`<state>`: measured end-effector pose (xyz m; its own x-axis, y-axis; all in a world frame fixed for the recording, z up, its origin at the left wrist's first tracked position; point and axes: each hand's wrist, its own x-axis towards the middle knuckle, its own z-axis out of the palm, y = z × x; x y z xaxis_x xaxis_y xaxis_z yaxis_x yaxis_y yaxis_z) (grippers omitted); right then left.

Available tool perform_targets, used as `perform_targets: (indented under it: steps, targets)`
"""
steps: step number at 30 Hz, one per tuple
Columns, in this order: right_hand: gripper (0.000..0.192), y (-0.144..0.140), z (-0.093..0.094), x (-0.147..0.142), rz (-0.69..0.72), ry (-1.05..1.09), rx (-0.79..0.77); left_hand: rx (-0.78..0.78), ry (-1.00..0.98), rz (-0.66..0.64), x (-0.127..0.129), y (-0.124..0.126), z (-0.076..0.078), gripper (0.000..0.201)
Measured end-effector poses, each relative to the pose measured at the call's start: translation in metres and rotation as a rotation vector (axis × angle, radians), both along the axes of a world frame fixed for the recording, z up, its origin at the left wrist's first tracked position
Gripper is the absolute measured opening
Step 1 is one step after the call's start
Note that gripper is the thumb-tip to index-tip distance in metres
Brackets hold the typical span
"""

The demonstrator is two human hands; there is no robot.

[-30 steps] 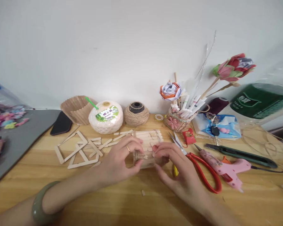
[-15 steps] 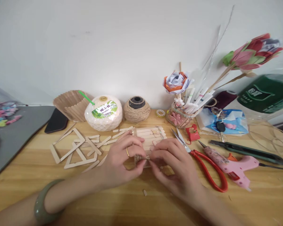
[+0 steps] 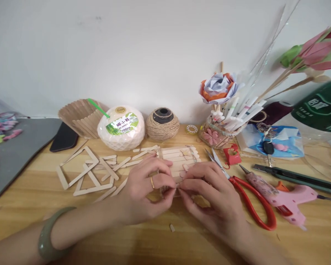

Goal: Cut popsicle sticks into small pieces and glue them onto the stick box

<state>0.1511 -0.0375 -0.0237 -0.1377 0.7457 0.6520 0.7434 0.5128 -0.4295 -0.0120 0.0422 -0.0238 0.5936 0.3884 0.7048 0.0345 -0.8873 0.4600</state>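
Observation:
My left hand, with a ring on one finger, is pinched closed at the near side of a small panel of craft sticks. Facing it, my right hand is pinched too, the fingertips of both almost meeting. Between them is a thin bit of twine, mostly covered by the fingers. Twine wraps the panel's left end, and a glittery strand runs along its right end. Red-handled scissors lie partly open just right of my right hand.
Loose craft sticks lie left of my hands. Behind stand a stick basket, a white coconut, a twine spool and a pen holder. A pink glue gun and a utility knife lie right. A stick scrap sits in front.
The view has shifted and moved slightly closer, so things on the right stand further right. Both hands keep their pinch; their fingertips are a little closer around the twine.

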Motion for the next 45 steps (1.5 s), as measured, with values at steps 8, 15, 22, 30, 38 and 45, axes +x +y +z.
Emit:
perform_targets:
  steps: [8,15,22,30,38,45]
  targets:
    - [0.015,0.0003,-0.0013,0.0,0.0,0.0,0.007,-0.015,-0.012,-0.022,0.0002,-0.0006,0.0042,0.012]
    - [0.015,0.0019,-0.0033,0.0002,0.008,0.016,0.017,-0.027,-0.022,0.019,0.0016,-0.0037,0.0044,0.012]
    - [0.015,0.0002,-0.0025,0.001,-0.002,0.0,0.032,-0.038,-0.022,0.061,0.0031,-0.007,0.004,0.013]
    - [0.017,0.0,-0.0033,0.0001,-0.021,0.0,0.044,-0.04,-0.02,0.05,0.0033,-0.0061,0.0038,0.013]
    - [0.014,0.0015,0.0011,0.0015,-0.027,-0.021,0.052,-0.044,-0.001,0.048,0.0026,-0.0061,0.0023,0.012]
    - [0.013,-0.0006,0.0003,0.0045,-0.012,-0.038,0.034,-0.038,0.004,0.035,0.0022,-0.0058,0.0026,0.011]
